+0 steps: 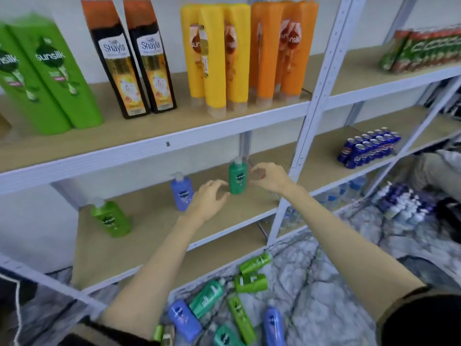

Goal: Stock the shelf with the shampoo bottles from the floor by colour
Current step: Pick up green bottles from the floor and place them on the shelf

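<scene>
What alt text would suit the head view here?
Both hands, the left hand and right hand, hover open on either side of a dark green pump bottle standing upright on the lower shelf, with a blue bottle and a light green bottle further left. More bottles lie on the floor below.
</scene>
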`<state>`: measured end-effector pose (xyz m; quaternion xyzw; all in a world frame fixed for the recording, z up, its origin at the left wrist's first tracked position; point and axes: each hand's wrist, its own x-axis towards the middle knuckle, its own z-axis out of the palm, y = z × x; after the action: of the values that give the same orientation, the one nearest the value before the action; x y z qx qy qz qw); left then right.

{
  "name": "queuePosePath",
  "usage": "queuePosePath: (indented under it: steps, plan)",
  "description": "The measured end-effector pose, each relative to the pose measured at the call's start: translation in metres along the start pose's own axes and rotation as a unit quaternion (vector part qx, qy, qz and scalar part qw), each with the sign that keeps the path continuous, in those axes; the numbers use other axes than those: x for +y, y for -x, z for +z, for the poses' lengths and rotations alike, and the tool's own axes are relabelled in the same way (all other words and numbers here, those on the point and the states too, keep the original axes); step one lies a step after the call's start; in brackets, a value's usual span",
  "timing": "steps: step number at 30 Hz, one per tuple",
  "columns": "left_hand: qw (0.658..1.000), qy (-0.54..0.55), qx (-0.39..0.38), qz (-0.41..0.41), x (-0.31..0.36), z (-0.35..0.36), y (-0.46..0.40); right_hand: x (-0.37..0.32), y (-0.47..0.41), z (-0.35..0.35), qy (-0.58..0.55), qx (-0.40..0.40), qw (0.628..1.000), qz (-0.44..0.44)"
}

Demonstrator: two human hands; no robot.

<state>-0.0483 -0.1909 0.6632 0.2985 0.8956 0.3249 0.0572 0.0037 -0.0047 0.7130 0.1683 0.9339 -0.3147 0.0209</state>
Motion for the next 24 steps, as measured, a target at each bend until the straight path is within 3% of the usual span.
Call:
queuePosePath:
  steps: [5, 12, 17, 24]
  plan:
    - [0.98, 0.133, -0.051, -0.137, -0.07, 0.108, 0.024, 0.106, -0.006, 0.104, -0.017, -0.069, 0.995, 0.066]
    - [0.955, 0.145, -0.122, -0.23, -0.227, 0.294, 0.064, 0.26, -0.017, 0.31, -0.04, -0.149, 0.979, 0.134]
    - [0.954, 0.133, -0.137, -0.232, -0.323, 0.405, 0.071, 0.364, -0.037, 0.461, -0.072, -0.228, 0.946, 0.217]
    - [0.958, 0.124, -0.139, -0.216, -0.413, 0.515, 0.069, 0.452, -0.051, 0.609, -0.054, -0.276, 0.934, 0.22]
